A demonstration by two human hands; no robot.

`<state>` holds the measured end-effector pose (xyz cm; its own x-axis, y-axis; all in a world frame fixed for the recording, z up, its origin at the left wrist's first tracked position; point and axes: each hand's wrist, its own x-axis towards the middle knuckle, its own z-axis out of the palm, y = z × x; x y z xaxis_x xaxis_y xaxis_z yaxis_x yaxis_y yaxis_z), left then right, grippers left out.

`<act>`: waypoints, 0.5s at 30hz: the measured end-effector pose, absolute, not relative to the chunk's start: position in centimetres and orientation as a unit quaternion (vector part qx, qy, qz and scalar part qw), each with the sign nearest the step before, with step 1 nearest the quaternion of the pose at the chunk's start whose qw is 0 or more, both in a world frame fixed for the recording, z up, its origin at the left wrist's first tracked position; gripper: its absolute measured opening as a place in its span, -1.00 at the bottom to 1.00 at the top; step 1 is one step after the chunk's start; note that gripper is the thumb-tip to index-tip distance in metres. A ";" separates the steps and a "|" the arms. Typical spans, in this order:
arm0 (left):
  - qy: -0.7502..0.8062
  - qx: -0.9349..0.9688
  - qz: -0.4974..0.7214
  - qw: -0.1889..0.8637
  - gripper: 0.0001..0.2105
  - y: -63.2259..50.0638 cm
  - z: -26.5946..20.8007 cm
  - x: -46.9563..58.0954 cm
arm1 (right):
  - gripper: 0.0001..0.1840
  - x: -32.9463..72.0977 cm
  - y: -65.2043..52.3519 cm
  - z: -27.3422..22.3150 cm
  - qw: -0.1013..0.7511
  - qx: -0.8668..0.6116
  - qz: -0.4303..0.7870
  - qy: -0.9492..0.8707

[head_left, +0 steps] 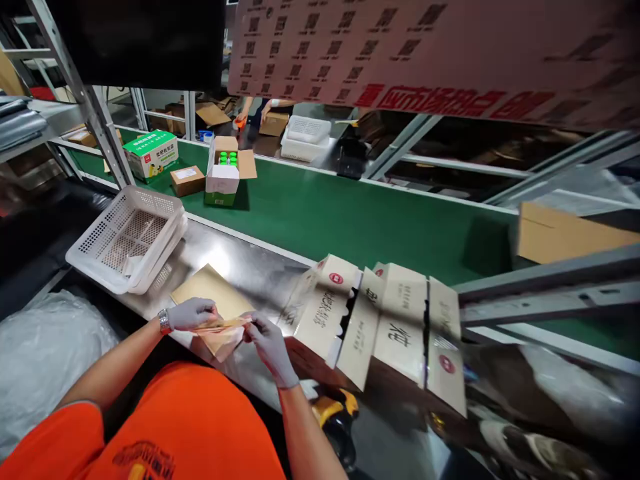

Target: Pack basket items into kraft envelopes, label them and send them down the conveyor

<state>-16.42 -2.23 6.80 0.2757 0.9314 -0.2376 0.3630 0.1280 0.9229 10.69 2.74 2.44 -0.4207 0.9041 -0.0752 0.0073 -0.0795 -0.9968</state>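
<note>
Thin brown cardboard sheet (220, 325) is being pinched at both ends by the gloved left hand (191, 313) and gloved right hand (267, 341) above the shiny metal table (250, 267), so keeping it level is probably helping.

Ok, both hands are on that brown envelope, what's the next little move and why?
Probably lift the brown padded envelope clear of the steel counter. The left hand and right hand pinch its near edge, and the open white carton lies flaps-out just beside it.
</note>
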 end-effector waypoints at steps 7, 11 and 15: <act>0.549 0.588 0.262 0.533 -0.82 -6.3 6.6 -14.0 | -0.66 12.4 -2.9 2.5 0.347 -0.398 0.518 -0.673; 0.563 0.606 0.317 0.465 -0.77 -8.2 5.2 -9.3 | -0.75 13.2 -5.4 2.3 0.373 -0.366 0.440 -0.730; 0.541 0.642 0.368 0.400 -0.75 -9.2 3.8 -6.1 | -0.69 14.7 -7.1 1.6 0.405 -0.373 0.416 -0.724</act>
